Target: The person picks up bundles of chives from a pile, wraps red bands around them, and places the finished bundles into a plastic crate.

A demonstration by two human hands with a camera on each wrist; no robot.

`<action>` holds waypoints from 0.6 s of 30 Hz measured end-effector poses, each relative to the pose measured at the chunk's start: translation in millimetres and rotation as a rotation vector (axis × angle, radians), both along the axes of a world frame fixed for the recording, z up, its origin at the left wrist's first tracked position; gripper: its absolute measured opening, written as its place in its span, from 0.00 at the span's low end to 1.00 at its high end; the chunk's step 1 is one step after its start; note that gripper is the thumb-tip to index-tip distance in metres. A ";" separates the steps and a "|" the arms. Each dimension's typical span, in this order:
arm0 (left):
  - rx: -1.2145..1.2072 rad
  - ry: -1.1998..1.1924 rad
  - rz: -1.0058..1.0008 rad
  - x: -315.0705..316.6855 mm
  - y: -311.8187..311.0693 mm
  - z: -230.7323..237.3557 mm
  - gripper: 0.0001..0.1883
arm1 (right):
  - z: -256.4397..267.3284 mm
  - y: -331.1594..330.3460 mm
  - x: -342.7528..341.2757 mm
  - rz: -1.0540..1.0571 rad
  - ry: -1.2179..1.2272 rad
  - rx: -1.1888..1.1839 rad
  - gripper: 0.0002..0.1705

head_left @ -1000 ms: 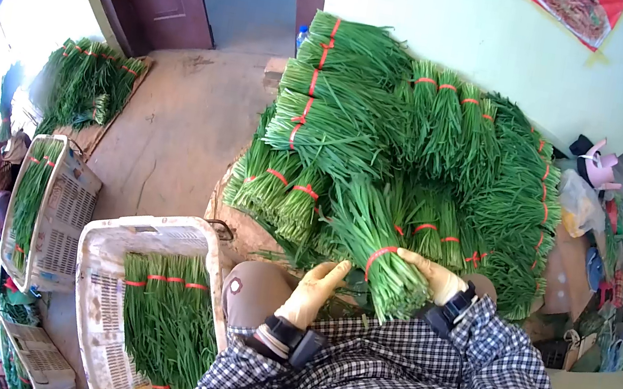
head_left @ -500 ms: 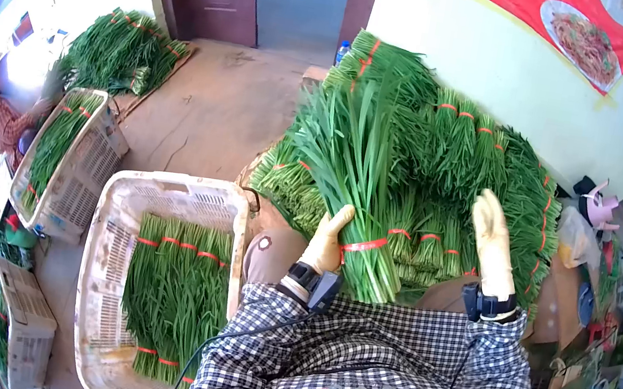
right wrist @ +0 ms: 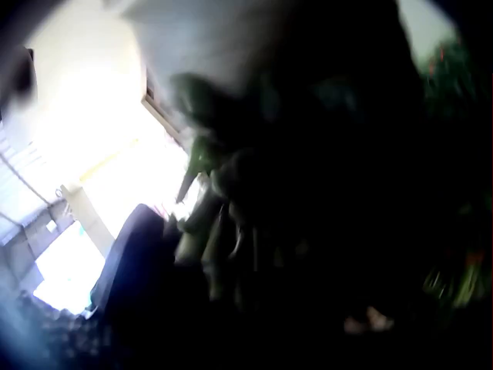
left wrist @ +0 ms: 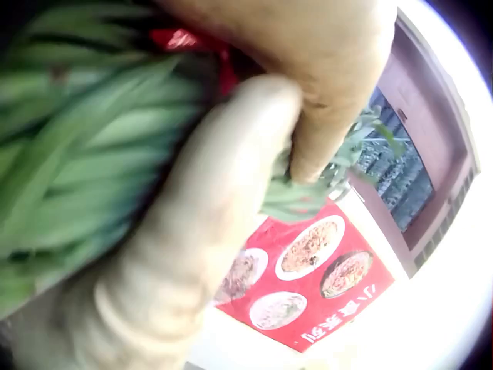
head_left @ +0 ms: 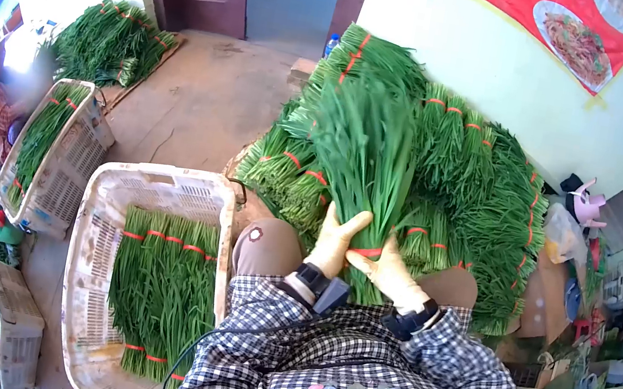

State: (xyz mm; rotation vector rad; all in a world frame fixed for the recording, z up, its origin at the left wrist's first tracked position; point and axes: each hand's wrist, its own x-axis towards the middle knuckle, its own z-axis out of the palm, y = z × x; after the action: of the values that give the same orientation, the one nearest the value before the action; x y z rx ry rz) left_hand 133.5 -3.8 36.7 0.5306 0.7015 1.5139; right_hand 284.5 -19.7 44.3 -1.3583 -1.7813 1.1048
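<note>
A leafy bundle of garlic chives [head_left: 363, 150], tied with a red band [head_left: 366, 252], stands tilted over the lap, leaves pointing away and stems toward the body. My gloved left hand [head_left: 335, 243] grips it from the left just by the band. On its other side my gloved right hand [head_left: 392, 275] holds the stems, thumb across the front over the band. Close up in the left wrist view, a gloved thumb [left wrist: 192, 208] lies against the leaves [left wrist: 92, 154]. The right wrist view is mostly dark, and the far fingers are hidden behind the bundle.
Banded chive bundles [head_left: 482, 197] are heaped in front and to the right. At the left stands a white plastic crate [head_left: 83, 272] with bundles laid inside. Farther left are another crate [head_left: 76, 165], a person [head_left: 0, 104] and a second chive pile [head_left: 112, 41].
The bundle first leaned from the right hand, then passed to the left hand while the right hung open apart. Now the right hand has come in and both hold it, with the leaves more upright.
</note>
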 end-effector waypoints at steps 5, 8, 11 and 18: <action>0.070 -0.153 -0.344 -31.5 11.4 -13.4 0.38 | 68.6 28.9 37.6 0.299 0.337 -0.368 0.47; 0.130 -0.225 -0.440 -26.6 12.4 -9.9 0.44 | 95.6 17.0 34.9 0.325 0.463 -0.518 0.47; -0.045 -0.415 -0.341 -17.2 23.1 -8.7 0.46 | 96.5 14.0 21.9 0.341 0.369 -0.551 0.54; -0.026 -0.464 -0.238 -23.1 26.8 -19.0 0.39 | 109.6 4.6 29.5 0.106 -0.222 0.207 0.33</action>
State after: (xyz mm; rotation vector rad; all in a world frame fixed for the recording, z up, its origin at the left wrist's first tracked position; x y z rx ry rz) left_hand 110.4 23.1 17.7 0.2183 0.2844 1.3344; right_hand 314.0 -15.0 153.9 -1.3138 -2.0851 0.8200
